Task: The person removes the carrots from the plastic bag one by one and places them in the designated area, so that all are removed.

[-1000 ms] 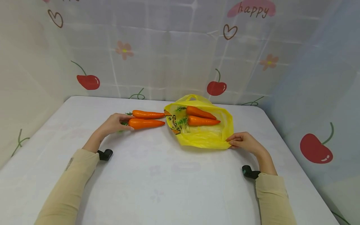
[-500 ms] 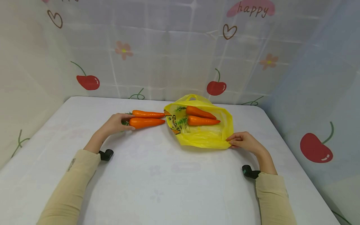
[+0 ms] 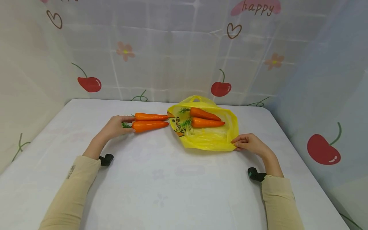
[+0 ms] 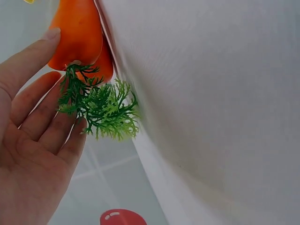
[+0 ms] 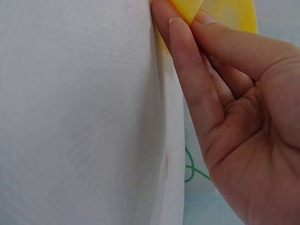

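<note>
Two orange carrots with green tops lie side by side left of the yellow plastic bag, the near carrot (image 3: pixel 149 126) in front of the far carrot (image 3: pixel 150 117). At their leafy ends is my left hand (image 3: pixel 115 127), fingers spread and fairly straight; in the left wrist view its thumb tip overlaps the side of a carrot (image 4: pixel 79 33), with the fingers behind the greens (image 4: pixel 101 103). My right hand (image 3: pixel 250 144) pinches the near right corner of the yellow plastic bag (image 3: pixel 210 142) between thumb and fingers. Inside the bag's spread mouth lie two more carrots (image 3: pixel 207 123).
A white cloth covers the table (image 3: pixel 172 191). Behind it hangs a printed curtain (image 3: pixel 172 64) with cherries, flowers and hearts, continuing along both sides. Black wrist cameras (image 3: pixel 106 159) sit below each hand, close over the table.
My left hand has drawn back slightly to the left, uncovering more of the near carrot's green top. My right hand stays at the bag's corner, and the carrots lie about where they were.
</note>
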{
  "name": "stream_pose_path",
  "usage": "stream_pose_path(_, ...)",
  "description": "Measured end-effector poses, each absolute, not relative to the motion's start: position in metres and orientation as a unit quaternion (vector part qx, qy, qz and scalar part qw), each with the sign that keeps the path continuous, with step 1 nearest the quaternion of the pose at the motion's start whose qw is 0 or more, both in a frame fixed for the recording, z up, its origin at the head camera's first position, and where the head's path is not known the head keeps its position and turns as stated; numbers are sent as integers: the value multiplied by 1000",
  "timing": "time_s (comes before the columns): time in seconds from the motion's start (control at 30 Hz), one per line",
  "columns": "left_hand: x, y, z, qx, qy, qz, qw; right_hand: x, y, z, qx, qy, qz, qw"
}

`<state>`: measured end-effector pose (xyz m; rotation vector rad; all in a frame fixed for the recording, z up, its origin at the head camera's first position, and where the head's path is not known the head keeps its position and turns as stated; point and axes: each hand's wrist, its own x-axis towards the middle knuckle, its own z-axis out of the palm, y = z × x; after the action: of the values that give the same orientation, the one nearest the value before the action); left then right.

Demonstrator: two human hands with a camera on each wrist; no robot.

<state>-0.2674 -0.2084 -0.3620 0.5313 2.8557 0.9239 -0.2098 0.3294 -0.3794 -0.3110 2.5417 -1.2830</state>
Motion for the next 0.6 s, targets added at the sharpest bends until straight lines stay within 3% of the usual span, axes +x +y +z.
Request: stream_pose_path(0.6, -264, -204, -362, 199, 933, 296, 43, -209, 330, -380, -106, 871, -457, 144)
